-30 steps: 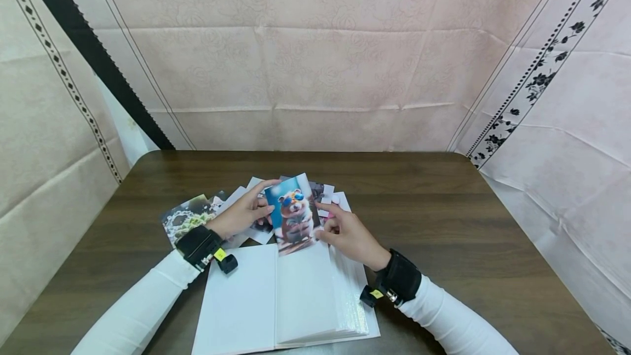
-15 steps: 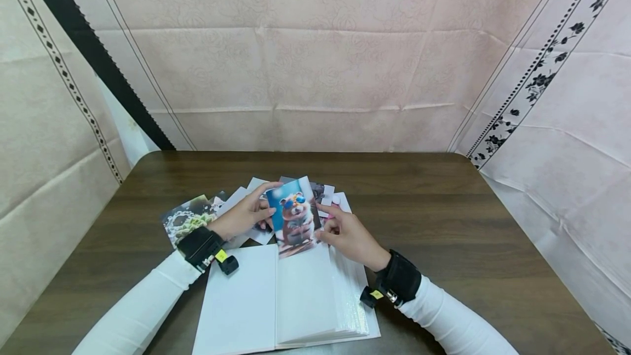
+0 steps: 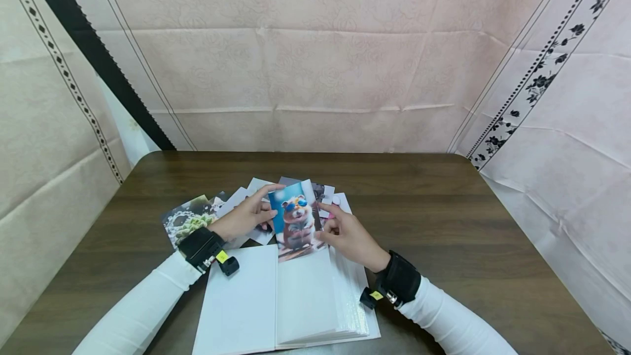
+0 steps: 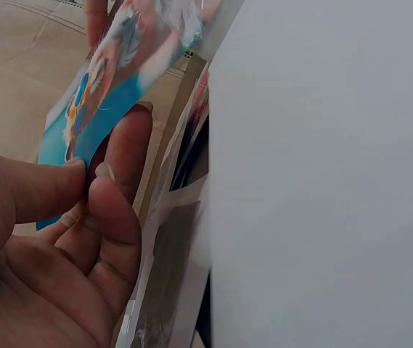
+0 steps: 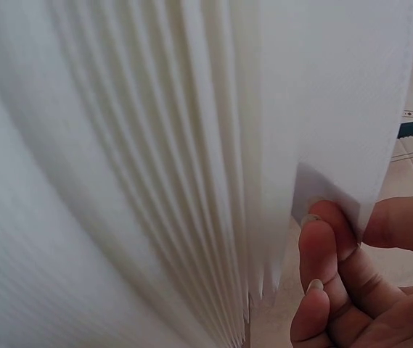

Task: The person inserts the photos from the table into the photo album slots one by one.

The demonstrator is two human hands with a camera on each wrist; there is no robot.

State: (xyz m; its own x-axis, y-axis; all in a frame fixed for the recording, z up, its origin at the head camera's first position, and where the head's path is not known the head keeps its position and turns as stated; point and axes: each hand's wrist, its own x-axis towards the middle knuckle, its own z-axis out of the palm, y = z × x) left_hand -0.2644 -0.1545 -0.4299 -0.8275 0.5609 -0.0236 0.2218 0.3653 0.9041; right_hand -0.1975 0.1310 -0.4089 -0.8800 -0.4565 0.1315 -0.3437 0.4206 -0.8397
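A glossy photo (image 3: pixel 297 218) of a furry animal in blue goggles stands tilted over the top of the open photo album (image 3: pixel 241 300). My left hand (image 3: pixel 246 215) pinches the photo's left edge between thumb and fingers, plainly seen in the left wrist view. At the photo's right side is my right hand (image 3: pixel 352 237). In the right wrist view its thumb and fingers pinch the corner of a white album page (image 5: pixel 337 101), with a greyish patch showing by the fingertips. Whether they also hold the photo, I cannot tell. The photo's lower end overlaps the right page.
Several loose photos (image 3: pixel 189 218) lie fanned out behind the album, partly under the left hand. All rest on a dark brown wooden table (image 3: pixel 443 207). Pale patterned cloth (image 3: pixel 305 70) hangs behind and to both sides.
The photo has moved slightly down toward the album, its top and bottom edges sitting lower. The left hand has shifted a little down with it; the right hand has barely moved.
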